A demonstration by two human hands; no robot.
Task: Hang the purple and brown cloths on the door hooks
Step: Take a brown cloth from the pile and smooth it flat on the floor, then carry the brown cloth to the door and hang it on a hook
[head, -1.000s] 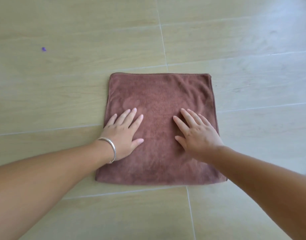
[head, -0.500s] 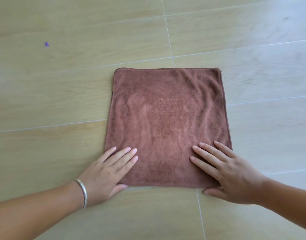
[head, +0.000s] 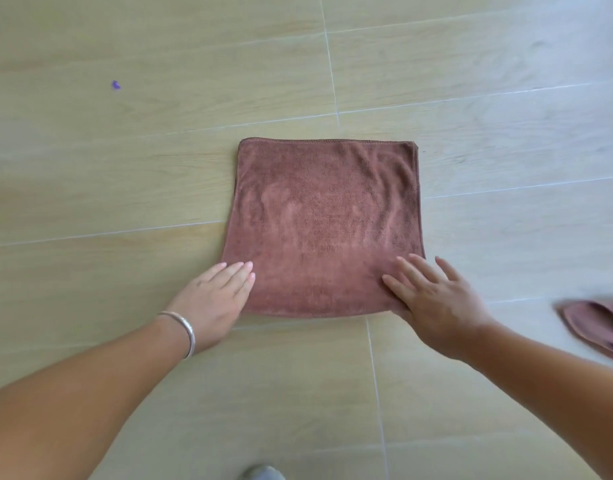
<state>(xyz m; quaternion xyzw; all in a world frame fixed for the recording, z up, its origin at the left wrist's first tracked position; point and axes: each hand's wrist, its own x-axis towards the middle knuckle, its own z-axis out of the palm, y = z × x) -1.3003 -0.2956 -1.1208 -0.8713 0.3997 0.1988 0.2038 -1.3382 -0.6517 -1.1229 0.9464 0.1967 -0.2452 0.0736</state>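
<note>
A brown cloth (head: pixel 327 223) lies folded into a flat square on the pale wood-look floor. My left hand (head: pixel 216 296), with a silver bracelet on its wrist, rests flat on the cloth's near left corner, fingers straight. At the near right corner my right hand (head: pixel 433 296) lies on the cloth with its fingers spread; the thumb is hidden under the hand at the cloth's edge. No purple cloth, door or hooks are in view.
Another brownish cloth (head: pixel 599 327), blurred, lies on the floor at the right edge. A tiny purple scrap (head: pixel 116 85) sits far left. A grey shape (head: pixel 263 473) shows at the bottom edge. Floor tiles (head: pixel 125 168) stretch all around.
Both hands have slid from the cloth's middle down to its near corners, smoothing it. The view has shifted, bringing a second cloth into sight at the right.
</note>
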